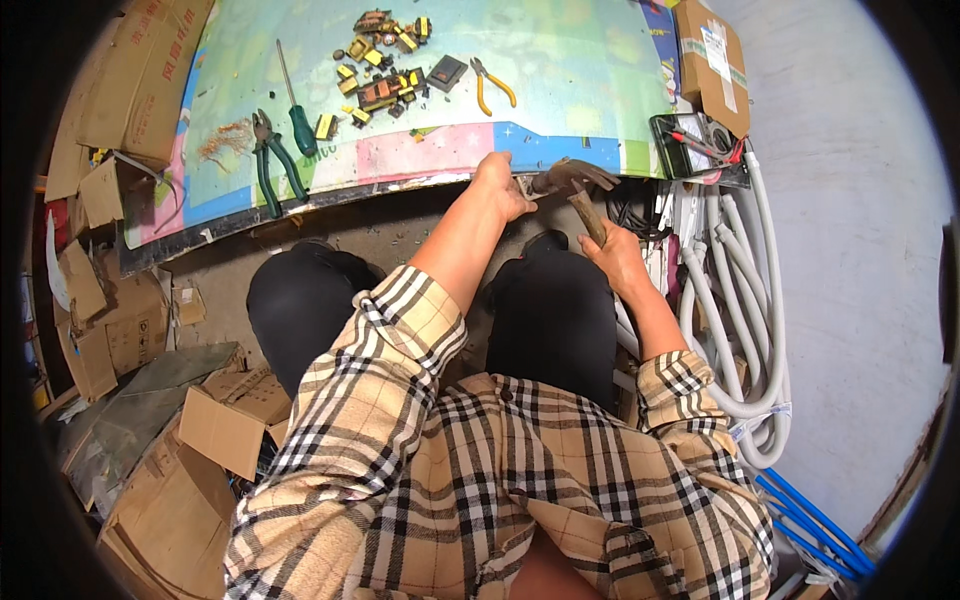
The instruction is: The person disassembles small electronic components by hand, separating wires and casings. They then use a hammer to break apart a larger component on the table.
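My right hand (618,258) is closed round the wooden handle of a claw hammer (588,212), its metal head up by the table's front edge. My left hand (497,187) is closed at that edge, beside the hammer head; a small pale piece shows at its fingers, too hidden to name. On the table lie green-handled pliers (276,165), a green screwdriver (299,125) and yellow-handled cutters (493,88). Behind them are broken yellow-and-black electrical parts (385,90), a dark square piece (447,73) and thin copper strands (228,140).
A patterned mat covers the table (250,60). A meter with red leads (700,145) and a cardboard box (715,65) occupy its right end. Grey hoses (735,290) hang on the right, above blue pipes (815,525). Cardboard boxes (235,420) crowd the left side.
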The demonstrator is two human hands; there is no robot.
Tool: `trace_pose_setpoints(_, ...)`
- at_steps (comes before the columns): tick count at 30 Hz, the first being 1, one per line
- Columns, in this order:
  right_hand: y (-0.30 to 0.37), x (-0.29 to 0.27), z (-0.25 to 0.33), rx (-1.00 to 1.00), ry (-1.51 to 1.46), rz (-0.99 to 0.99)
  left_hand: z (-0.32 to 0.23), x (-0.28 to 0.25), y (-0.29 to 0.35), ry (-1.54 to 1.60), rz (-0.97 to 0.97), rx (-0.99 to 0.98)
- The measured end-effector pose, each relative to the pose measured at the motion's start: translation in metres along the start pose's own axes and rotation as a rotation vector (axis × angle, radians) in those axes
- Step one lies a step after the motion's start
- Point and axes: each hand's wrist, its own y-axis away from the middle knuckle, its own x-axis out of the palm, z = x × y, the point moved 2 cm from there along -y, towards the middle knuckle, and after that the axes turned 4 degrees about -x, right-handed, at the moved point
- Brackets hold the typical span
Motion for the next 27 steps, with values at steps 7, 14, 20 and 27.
trace_pose_setpoints(7, 0.006, 0.005, 0.009, 0.031, -0.047, -0.102, -0.002, 0.013, 0.014, -0.059, -0.047, 0.008)
trace_pose_setpoints(14, 0.003, 0.002, -0.001, 0.035, -0.06, -0.021, -0.005, 0.005, 0.007, -0.057, 0.013, -0.026)
trace_pose_setpoints(20, 0.0, 0.0, 0.009, -0.094, 0.007, -0.19, -0.005, -0.002, -0.004, -0.042, 0.005, -0.059)
trace_pose_setpoints(27, -0.001, 0.016, -0.014, -0.104, 0.169, -0.125, -0.004, 0.014, 0.013, -0.204, -0.021, -0.075)
